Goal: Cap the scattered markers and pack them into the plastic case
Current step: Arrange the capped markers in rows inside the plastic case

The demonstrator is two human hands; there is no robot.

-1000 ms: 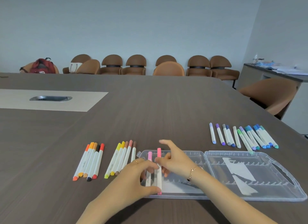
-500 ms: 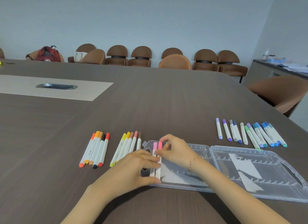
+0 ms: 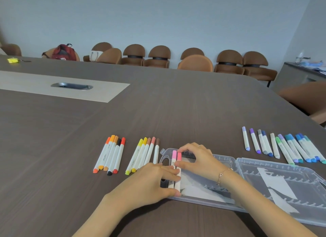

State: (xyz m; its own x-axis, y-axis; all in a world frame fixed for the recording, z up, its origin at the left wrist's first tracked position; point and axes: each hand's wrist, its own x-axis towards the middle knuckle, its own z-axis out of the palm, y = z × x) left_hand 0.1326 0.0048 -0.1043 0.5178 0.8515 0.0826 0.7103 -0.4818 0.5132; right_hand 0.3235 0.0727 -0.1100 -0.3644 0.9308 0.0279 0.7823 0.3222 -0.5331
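Note:
A clear plastic case (image 3: 275, 168) lies open on the dark table, both halves flat. Two pink-capped markers (image 3: 174, 155) lie side by side at the left end of its left half, caps pointing away from me. My left hand (image 3: 151, 180) rests flat over their lower barrels, with its thumb at their near ends. My right hand (image 3: 199, 160) pinches the darker pink marker (image 3: 179, 156), index fingertip on the cap end and thumb on the barrel. Capped markers lie in three groups: orange and red (image 3: 111, 155), yellow and brown (image 3: 142, 153), purple, blue and green (image 3: 282, 146).
White paper inserts (image 3: 275, 183) lie inside both case halves. A metal cable port (image 3: 71, 86) sits in the table's pale inlay at far left. Brown chairs (image 3: 195, 62) line the far wall, and another chair (image 3: 308, 97) stands at the table's right edge.
The two pink markers have slid toward me and now sit lower in the case's left end. Both hands stay on them, and my right index finger has curled onto the cap end.

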